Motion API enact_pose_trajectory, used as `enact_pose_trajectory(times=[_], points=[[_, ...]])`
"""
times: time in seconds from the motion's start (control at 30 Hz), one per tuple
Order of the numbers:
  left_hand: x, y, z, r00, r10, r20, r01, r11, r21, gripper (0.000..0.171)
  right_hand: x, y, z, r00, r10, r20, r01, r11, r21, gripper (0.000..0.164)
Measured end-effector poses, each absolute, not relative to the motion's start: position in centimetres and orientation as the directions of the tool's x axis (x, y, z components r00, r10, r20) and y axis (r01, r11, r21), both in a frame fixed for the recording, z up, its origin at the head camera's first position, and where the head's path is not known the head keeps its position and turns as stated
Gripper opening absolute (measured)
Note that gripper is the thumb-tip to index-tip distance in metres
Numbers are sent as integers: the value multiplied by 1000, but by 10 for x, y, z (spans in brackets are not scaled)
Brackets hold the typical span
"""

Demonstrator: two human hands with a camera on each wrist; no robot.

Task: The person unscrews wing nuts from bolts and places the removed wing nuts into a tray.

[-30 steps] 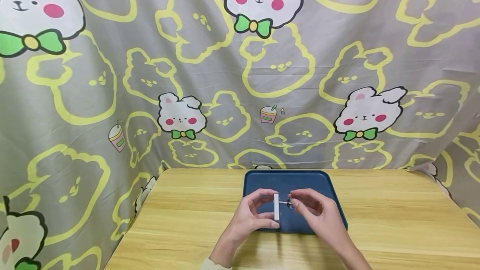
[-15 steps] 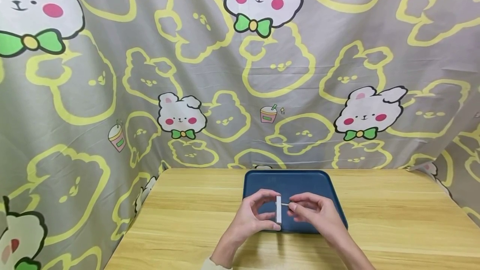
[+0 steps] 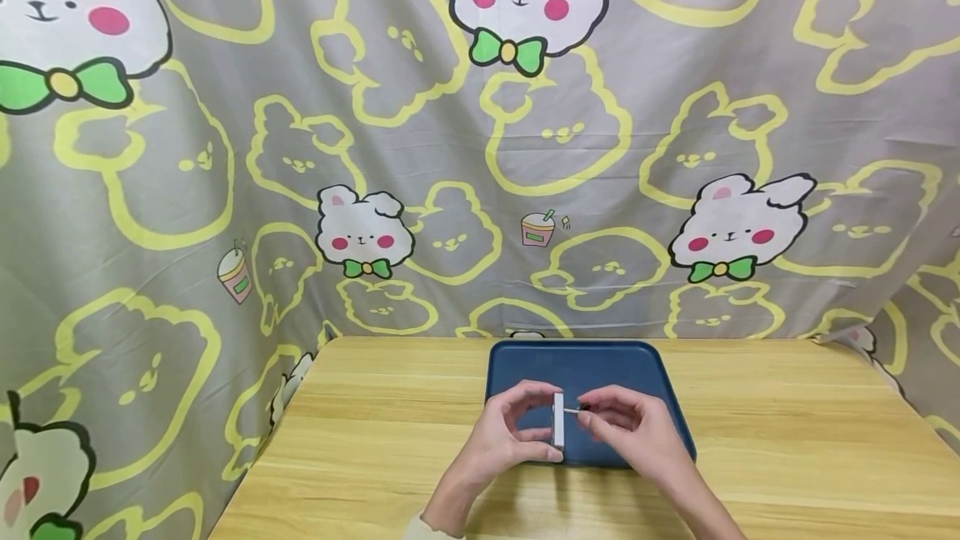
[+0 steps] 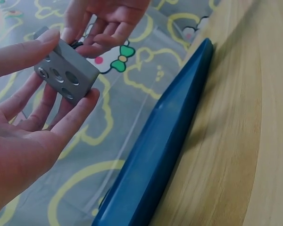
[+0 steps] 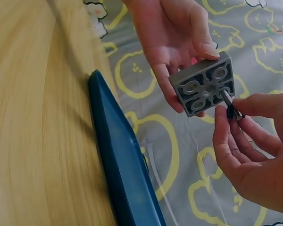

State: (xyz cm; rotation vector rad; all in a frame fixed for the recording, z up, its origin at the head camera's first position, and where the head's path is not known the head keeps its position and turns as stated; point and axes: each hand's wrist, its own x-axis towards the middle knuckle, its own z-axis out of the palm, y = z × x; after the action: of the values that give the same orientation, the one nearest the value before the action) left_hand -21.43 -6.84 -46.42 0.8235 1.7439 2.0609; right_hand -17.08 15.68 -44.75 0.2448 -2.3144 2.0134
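Above the tray, my left hand [image 3: 497,433] grips a grey square metal block [image 3: 558,422] by its edges, thumb on one side and fingertips opposite. In the left wrist view the block [image 4: 67,71] shows a smooth face with several round holes. Its ribbed, recessed face [image 5: 205,87] shows in the right wrist view. My right hand [image 3: 643,432] pinches a thin silver bolt [image 5: 228,100] with a black part near the fingertips. The bolt's far end meets the block at a corner hole; how deep it sits is hidden.
A blue tray [image 3: 573,361] with a raised rim lies beneath my hands on the wooden table [image 3: 375,423]. Behind and to the left hangs a grey cloth [image 3: 442,148] printed with rabbits and yellow outlines.
My right fingers have shifted on the bolt, now covering most of the black part, which showed plainly a second ago. The block has moved very slightly right, still in my left hand.
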Motion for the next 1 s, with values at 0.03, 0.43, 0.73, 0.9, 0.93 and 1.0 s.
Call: enact_pose_trajectory(times=[0.03, 0.43, 0.73, 0.9, 0.93, 1.0], points=[[-214, -69, -464, -785, 581, 217, 117, -204, 972, 62, -171, 156, -448, -982, -75, 172, -182, 153, -971, 20], [-215, -70, -466, -786, 584, 202, 63, -250, 966, 65, -172, 151, -457, -779, -105, 618, -603, 395, -693, 34], [-216, -71, -466, -780, 595, 194, 11, -296, 955, 67, -178, 153, -464, -541, -212, 814, -790, 460, -405, 21], [-217, -71, -467, -767, 607, 206, -3, -325, 946, 67, -181, 150, -464, -393, -259, 882, -827, 519, -216, 28], [-217, -71, -467, -765, 608, 210, -2, -329, 944, 67, -180, 150, -463, -381, -267, 885, -825, 530, -195, 30], [-217, -71, -467, -764, 609, 211, -3, -331, 944, 67, -180, 150, -463, -367, -280, 887, -819, 549, -165, 32]])
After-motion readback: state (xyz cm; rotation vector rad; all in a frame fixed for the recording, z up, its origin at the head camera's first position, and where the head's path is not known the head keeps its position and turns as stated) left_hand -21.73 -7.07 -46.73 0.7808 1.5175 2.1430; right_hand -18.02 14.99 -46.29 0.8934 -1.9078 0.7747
